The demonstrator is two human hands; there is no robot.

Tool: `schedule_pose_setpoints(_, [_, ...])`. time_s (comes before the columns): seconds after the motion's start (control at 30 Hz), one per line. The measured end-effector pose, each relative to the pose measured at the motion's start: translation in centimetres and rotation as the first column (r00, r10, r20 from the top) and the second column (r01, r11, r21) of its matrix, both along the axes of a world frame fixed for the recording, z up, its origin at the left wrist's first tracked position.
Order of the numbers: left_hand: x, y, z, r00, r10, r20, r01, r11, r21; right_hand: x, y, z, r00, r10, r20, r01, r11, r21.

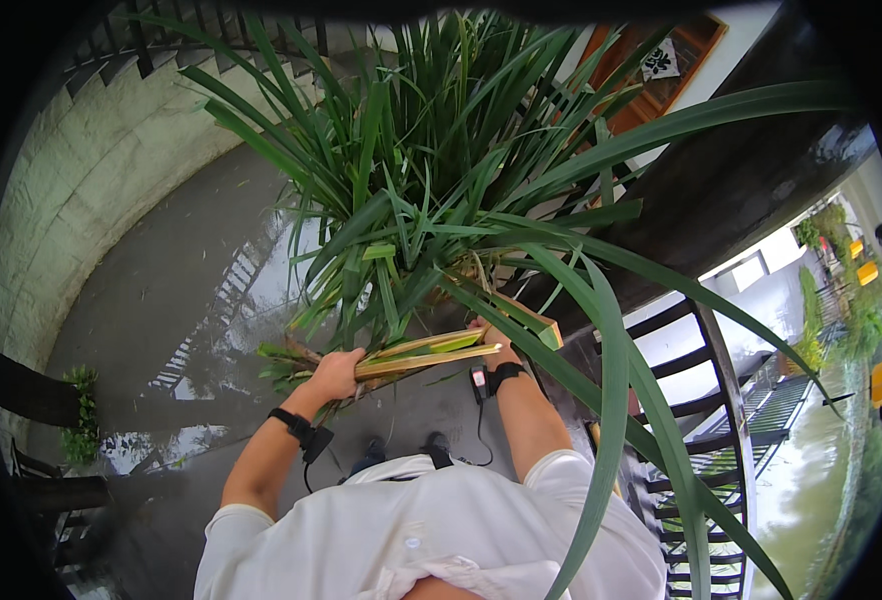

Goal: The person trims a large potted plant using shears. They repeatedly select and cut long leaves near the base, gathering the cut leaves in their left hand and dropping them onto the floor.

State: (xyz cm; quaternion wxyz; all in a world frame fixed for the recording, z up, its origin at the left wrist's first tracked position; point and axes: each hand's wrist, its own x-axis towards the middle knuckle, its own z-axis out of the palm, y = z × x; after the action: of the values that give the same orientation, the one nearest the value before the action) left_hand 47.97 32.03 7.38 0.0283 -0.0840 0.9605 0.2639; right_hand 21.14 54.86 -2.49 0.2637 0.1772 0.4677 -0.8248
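Note:
My left hand [338, 373] is closed round a bundle of cut, yellowish leaf stalks [418, 364], whose ragged green ends stick out on its left side. The stalks point right, towards my right hand [492, 334], which is partly hidden behind stalks and long leaves. It lies at the base of some leaves; what its fingers hold cannot be made out. Just beyond both hands stands a large clump of long strap-shaped green leaves [411, 187], with dry fibres near its base. Several long leaves arch over my right arm.
A curved pale stone wall [110, 165] with a dark railing rises at the left. Wet grey paving [178, 300] lies below it. A dark slatted railing [718, 420] stands at the right, with water beyond. A thick dark column [718, 172] rises behind the leaves.

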Motion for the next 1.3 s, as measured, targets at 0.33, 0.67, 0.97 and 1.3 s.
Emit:
schedule_pose_setpoints(0.33, [-7.9,2.6,-3.8,0.997,-0.058,0.048,0.055,0.996,0.063,4.4,3.9,-3.8,0.983,0.099,0.156,-0.138,0.957,0.257])
schedule_pose_setpoints(0.67, [-18.4,7.7,-6.1,0.972,-0.002,0.236,-0.051,0.974,0.220,5.2,2.4,-4.2,0.975,0.123,0.184,-0.182,0.919,0.349])
schedule_pose_setpoints(0.97, [-24.3,8.4,-8.1,0.918,-0.175,0.356,0.047,0.939,0.341,5.5,1.3,-3.3,0.952,0.245,0.184,-0.296,0.891,0.345])
schedule_pose_setpoints(1.3, [-24.1,8.6,-10.0,0.927,0.021,0.374,-0.147,0.938,0.313,5.7,1.6,-3.9,0.921,0.298,0.249,-0.362,0.892,0.273])
